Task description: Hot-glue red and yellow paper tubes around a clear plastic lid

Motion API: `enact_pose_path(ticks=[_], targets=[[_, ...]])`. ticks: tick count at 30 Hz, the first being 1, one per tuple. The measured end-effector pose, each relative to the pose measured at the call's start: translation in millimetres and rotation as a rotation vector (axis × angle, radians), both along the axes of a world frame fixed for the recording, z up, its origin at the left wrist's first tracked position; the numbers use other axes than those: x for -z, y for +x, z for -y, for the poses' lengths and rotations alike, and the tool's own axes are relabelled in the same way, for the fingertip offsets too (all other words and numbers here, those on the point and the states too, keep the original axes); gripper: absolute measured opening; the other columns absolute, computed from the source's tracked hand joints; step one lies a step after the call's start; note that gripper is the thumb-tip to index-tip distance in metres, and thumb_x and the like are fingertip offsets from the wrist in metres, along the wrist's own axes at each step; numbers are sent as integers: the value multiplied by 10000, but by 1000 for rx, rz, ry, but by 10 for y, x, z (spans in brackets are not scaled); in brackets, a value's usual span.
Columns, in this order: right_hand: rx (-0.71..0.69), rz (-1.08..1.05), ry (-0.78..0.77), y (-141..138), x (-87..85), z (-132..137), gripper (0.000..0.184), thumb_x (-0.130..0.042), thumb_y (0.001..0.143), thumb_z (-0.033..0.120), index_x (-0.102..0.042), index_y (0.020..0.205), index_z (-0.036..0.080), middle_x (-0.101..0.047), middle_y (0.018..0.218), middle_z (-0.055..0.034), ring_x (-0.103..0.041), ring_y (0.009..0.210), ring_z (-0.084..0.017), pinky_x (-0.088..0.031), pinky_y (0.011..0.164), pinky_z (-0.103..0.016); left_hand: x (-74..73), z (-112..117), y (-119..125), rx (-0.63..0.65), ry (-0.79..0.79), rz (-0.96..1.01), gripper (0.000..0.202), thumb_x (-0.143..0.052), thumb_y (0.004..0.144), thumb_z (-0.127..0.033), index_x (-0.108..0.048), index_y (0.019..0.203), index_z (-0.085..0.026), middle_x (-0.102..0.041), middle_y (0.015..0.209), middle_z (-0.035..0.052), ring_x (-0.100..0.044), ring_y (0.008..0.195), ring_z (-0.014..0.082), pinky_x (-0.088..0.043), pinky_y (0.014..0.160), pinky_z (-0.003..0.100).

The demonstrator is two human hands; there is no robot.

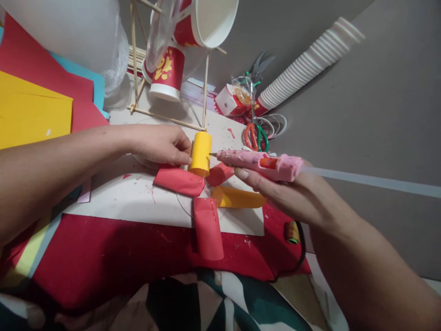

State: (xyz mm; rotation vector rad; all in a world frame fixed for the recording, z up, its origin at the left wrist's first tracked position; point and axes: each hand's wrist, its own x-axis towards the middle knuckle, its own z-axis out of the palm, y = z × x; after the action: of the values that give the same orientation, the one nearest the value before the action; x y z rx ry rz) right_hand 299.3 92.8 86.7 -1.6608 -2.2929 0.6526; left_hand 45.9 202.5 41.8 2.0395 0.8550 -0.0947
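My left hand (161, 143) pinches the left side of a yellow paper tube (200, 151) that stands over the white board. In my right hand (285, 193) is a pink glue gun (258, 162), its nozzle tip at the tube's right side; a clear glue stick (372, 179) sticks out of its back. Below the tube lie a red paper tube (181, 180) and another red piece (220, 174). An orange-yellow rolled paper piece (239, 198) points right. Nearer to me, a red rolled piece (209, 230) shows a line of glue along one edge.
A wooden stick frame (168, 118) with red and white paper cups (167, 73) stands behind. Scissors (255, 137) and a tilted stack of cups (310, 64) lean by the grey wall. Coloured sheets (34, 108) lie left. A thread spool (292, 232) rests on red cloth (120, 257).
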Motion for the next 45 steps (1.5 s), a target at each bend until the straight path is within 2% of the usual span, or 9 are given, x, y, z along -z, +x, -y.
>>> enact_pose_path(ticks=[2, 5, 9, 15, 20, 26, 33, 38, 45], targets=[[-17, 6, -7, 6, 20, -31, 406, -583, 1014, 430, -713, 1373, 292, -713, 1410, -8, -641, 1354, -282, -479, 1208, -467, 28, -5, 12, -66, 66, 87, 221, -615, 820, -339, -710, 958, -195, -661, 736, 17, -535, 608, 152, -377, 598, 270], [-17, -3, -24, -2, 40, -53, 401, -578, 1016, 440, -716, 1367, 302, -709, 1415, -12, -649, 1343, -294, -511, 1176, -492, 47, 15, 33, -128, 123, 194, 399, -587, 847, -280, -684, 1223, -187, -686, 786, 22, -566, 638, 153, -400, 616, 259], [-23, -5, -14, -10, 62, -61, 387, -576, 1018, 438, -727, 1351, 311, -710, 1414, -19, -644, 1349, -302, -520, 1167, -493, 46, 66, 60, -102, 158, 202, 515, -492, 920, -223, -617, 1418, -191, -679, 818, 10, -586, 690, 136, -435, 694, 236], [-13, 43, 8, 26, 120, -79, 432, -555, 1018, 448, -713, 1378, 268, -704, 1420, -34, -632, 1363, -311, -512, 1175, -501, 91, 75, 75, -17, 246, 141, 554, -435, 951, -208, -589, 1483, -214, -731, 1050, 11, -648, 1064, 174, -465, 963, 253], [-17, 72, 15, 34, 132, -58, 452, -544, 1013, 498, -720, 1372, 285, -715, 1403, -32, -659, 1324, -334, -541, 1138, -523, 119, 81, 72, -43, 265, 202, 542, -429, 949, -217, -624, 1454, -197, -732, 1229, 13, -631, 1217, 192, -453, 1066, 277], [-31, 62, 54, 34, 122, 16, 412, -560, 1018, 489, -728, 1355, 323, -742, 1360, -23, -681, 1295, -327, -563, 1112, -499, 108, 82, 82, -46, 243, 186, 551, -420, 951, -197, -618, 1465, -202, -724, 1308, 12, -636, 1241, 194, -455, 1089, 291], [31, 123, -34, 35, 103, 88, 448, -527, 1000, 525, -708, 1380, 371, -749, 1333, -11, -724, 1219, -354, -601, 1037, -578, 116, 74, 77, -41, 240, 171, 548, -436, 951, -195, -618, 1468, -207, -710, 1353, 20, -641, 1238, 196, -452, 1093, 285], [11, 45, -11, 18, 91, 85, 416, -557, 997, 464, -731, 1349, 327, -739, 1347, 10, -702, 1264, -308, -576, 1101, -495, 118, 66, 76, -44, 227, 177, 549, -431, 954, -203, -618, 1470, -214, -714, 1348, 27, -658, 1208, 203, -464, 1081, 297], [16, -12, 10, 19, 115, 40, 410, -585, 1008, 465, -717, 1372, 330, -700, 1419, -3, -635, 1359, -316, -501, 1189, -511, 87, 79, 95, -58, 205, 138, 568, -429, 953, -194, -595, 1495, -219, -744, 1260, 26, -656, 1216, 214, -475, 1077, 318]])
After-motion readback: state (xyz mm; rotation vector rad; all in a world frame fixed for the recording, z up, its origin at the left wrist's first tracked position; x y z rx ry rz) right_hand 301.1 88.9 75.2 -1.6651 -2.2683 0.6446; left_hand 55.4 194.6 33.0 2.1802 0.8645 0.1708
